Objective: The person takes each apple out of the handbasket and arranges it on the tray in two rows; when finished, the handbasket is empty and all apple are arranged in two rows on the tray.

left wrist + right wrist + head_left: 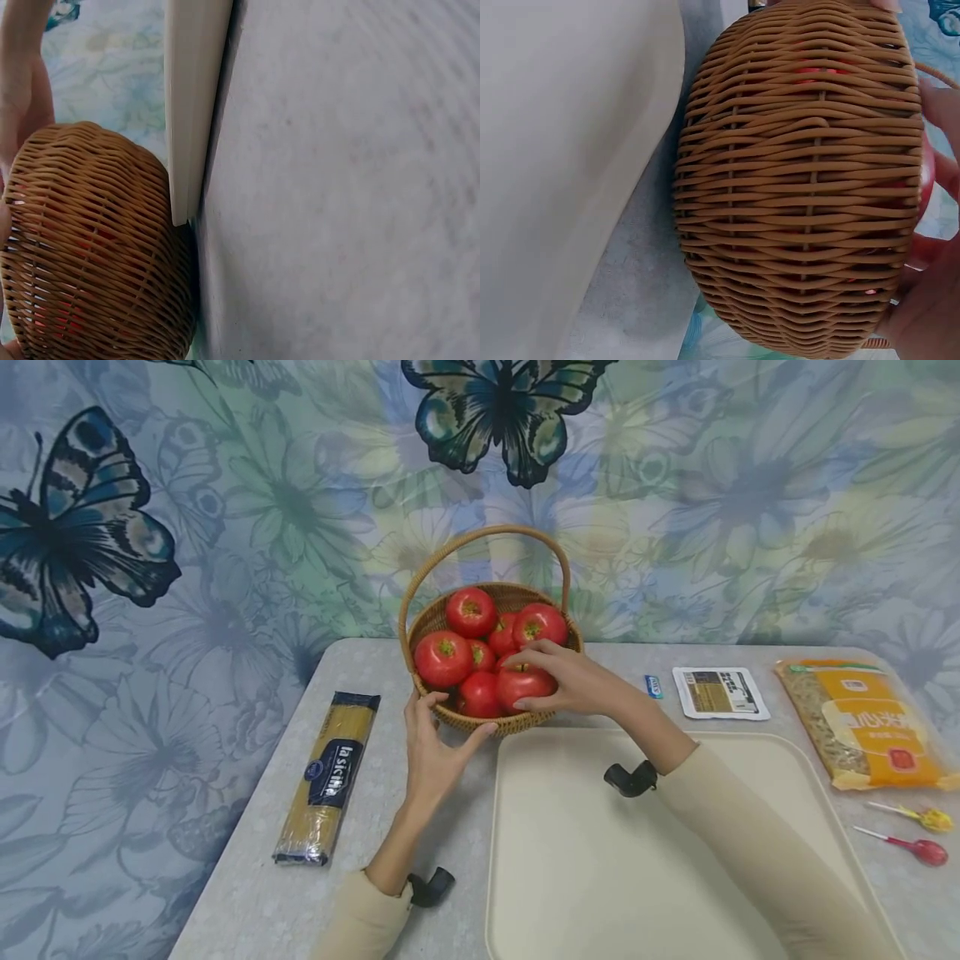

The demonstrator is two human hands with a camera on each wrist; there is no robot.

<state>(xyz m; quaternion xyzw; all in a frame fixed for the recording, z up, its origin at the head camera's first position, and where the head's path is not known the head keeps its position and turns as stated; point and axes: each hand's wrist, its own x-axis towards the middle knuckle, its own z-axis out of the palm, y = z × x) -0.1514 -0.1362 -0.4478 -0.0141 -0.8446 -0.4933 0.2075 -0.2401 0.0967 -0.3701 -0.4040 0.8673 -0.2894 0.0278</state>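
A wicker basket with a tall arched handle stands at the back of the table, filled with several red apples. My left hand holds the basket's front left rim, fingers at the left side and thumb along the front. From the right, my right hand reaches over the rim and grips the front right apple, fingers on top and thumb low on its near side. The woven wall fills the lower left of the left wrist view. In the right wrist view, the basket hides most of the apples.
A large cream tray lies right in front of the basket, under my right forearm. Packaged spaghetti is on the left. Along the right are a small blue packet, a flat white pack, a grain bag and two lollipops.
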